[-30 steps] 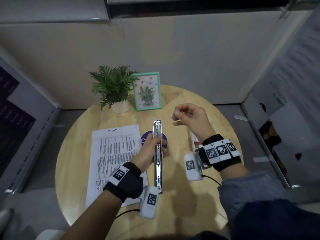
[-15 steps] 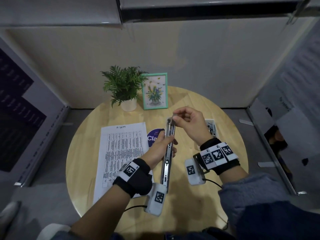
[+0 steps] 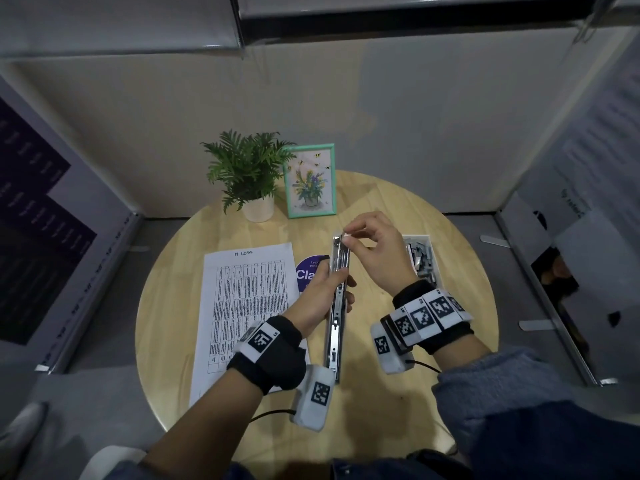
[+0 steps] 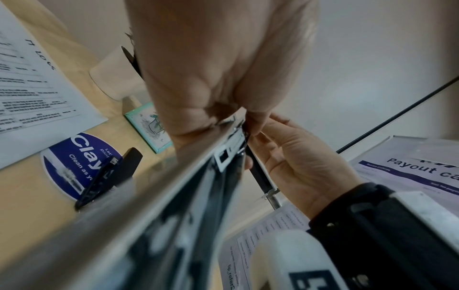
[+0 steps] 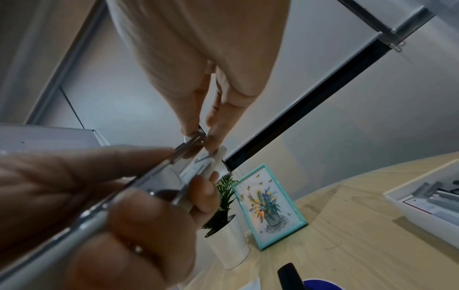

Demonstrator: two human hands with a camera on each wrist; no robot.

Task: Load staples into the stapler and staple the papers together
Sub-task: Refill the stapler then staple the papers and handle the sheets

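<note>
Papers [image 3: 247, 306]: 1 printed sheet visible on top, flat on the left part of the round wooden table [image 3: 450, 289], not yet stapled as far as the views show; how many sheets lie beneath cannot be told.

Left hand [image 3: 320, 296]: fingers curled round the middle of the stapler, held above the table just right of the papers.

Stapler [image 3: 336, 317]: long metal body swung open, channel facing up, its far end pointing toward the picture frame [image 3: 309, 180]. A black part of it hangs below in the left wrist view.

Right hand [image 3: 375, 252]: thumb and forefinger pinching a small pale piece, judged to be a strip of staples [image 3: 347, 235], right at the far end of the channel; whether it is seated yet cannot be told.

Staple box [image 3: 424, 258]: open, at the right edge of the table, grey strips inside.

Progress: early. Stapler is opened and the loading is in hand. Left to do: seat the strip, close the stapler, gather the papers and staple them.
</note>
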